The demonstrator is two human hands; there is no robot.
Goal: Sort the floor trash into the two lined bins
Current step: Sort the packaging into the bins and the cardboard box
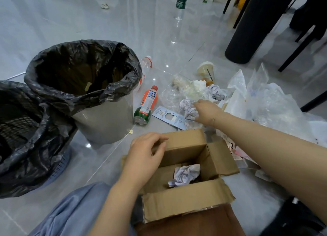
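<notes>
Two bins lined with black bags stand at the left: a grey one (104,122) and a blue mesh one (58,166) nearer me. An open cardboard box (187,147) sits before me with a crumpled paper ball (185,174) inside. My left hand (146,152) grips the box's far-left flap. My right hand (207,112) reaches into the trash pile and closes on a crumpled paper (187,108). An orange-labelled bottle (146,105) lies beside the grey bin.
A blue card package (168,116), plastic bags (265,101), a lidded drink cup (206,70) and more crumpled paper (215,92) litter the floor at right. A clear bottle (179,7) stands far back. Black furniture legs (247,29) rise at upper right.
</notes>
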